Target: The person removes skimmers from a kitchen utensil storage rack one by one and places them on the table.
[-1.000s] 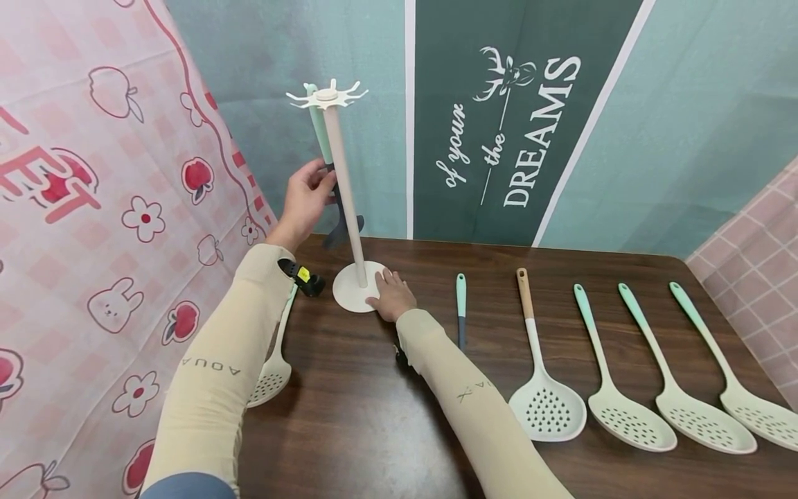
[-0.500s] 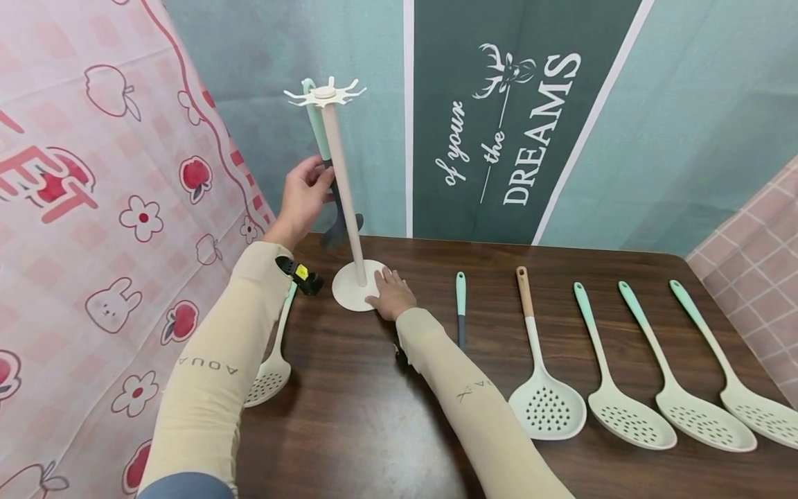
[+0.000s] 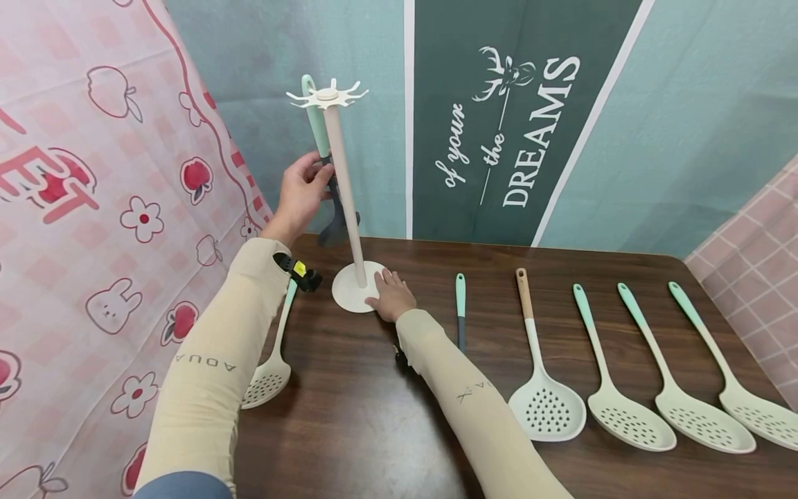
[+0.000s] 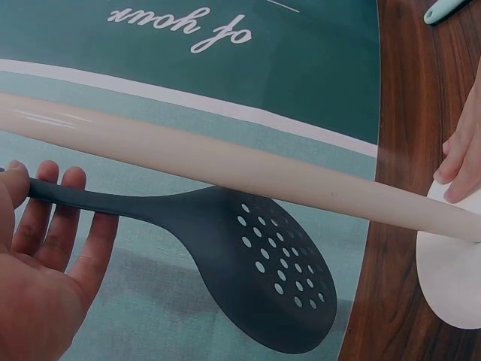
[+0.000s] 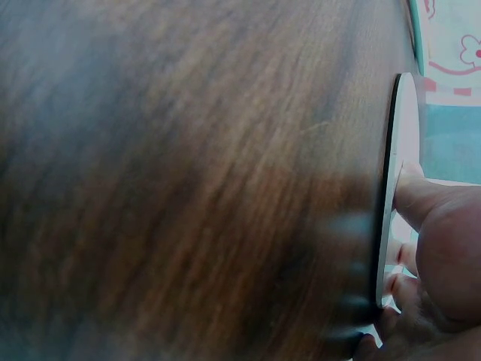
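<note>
My left hand (image 3: 304, 187) pinches the dark grey neck of a slotted spoon (image 4: 263, 263) with a mint-green handle. The spoon hangs upright behind the post of a white utensil stand (image 3: 343, 187), its perforated bowl well above the table. Its handle end pokes up just past the stand's hooked top ring (image 3: 327, 97), at the ring's left side. Spread fingers of my right hand (image 3: 395, 296) press on the stand's round base (image 3: 350, 291). In the right wrist view, the thumb lies on that base near its edge.
A cream skimmer (image 3: 268, 380) lies left, partly under my left arm. Right of the stand lie a mint-handled utensil (image 3: 461, 305) half hidden by my right sleeve, a wooden-handled skimmer (image 3: 553, 409) and several cream slotted spoons (image 3: 632, 419). Fabric curtains (image 3: 299, 41) stand behind the table.
My left hand has raised the slotted spoon slightly, so its handle end stands higher above the hooked ring. My right hand has stayed on the base.
</note>
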A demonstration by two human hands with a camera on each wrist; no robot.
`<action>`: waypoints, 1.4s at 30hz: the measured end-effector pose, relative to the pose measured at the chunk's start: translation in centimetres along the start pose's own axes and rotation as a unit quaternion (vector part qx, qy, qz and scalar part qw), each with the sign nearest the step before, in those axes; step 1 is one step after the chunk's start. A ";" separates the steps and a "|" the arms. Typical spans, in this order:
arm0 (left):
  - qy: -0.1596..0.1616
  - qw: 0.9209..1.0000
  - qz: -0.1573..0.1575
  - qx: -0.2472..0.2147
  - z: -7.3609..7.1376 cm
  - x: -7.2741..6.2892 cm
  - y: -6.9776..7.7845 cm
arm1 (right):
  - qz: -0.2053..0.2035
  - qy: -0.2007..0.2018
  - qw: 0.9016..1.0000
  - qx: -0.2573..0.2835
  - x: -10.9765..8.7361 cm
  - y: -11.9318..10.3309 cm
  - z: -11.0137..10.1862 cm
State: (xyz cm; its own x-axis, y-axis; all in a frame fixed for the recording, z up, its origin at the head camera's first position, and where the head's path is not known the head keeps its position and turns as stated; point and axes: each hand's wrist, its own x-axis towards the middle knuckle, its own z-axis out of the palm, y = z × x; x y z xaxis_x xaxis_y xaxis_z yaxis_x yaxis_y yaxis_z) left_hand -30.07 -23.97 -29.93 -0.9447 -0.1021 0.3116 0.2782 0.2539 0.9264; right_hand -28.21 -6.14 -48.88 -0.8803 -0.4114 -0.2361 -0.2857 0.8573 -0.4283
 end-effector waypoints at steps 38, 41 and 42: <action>0.019 0.998 -0.050 0.038 -2.0 0.2 0.3 | -0.008 0.003 1.000 -0.001 -0.6 -0.2 -0.3; 0.011 0.997 -0.055 0.048 -2.4 -0.1 0.4 | -0.008 0.003 1.000 -0.004 -0.5 -0.2 -0.3; 0.010 0.997 -0.057 0.051 -2.5 -0.2 0.5 | -0.008 0.003 1.000 -0.004 -0.5 -0.2 -0.3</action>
State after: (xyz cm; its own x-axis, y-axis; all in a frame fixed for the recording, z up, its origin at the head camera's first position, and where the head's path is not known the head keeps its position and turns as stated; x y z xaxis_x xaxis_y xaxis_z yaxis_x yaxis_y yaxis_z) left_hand -29.34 -26.24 -29.03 -0.9652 -0.1546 0.2111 0.1493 0.3369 0.9296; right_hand -27.79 -5.98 -48.45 -0.8776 -0.4239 -0.2239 -0.3036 0.8529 -0.4248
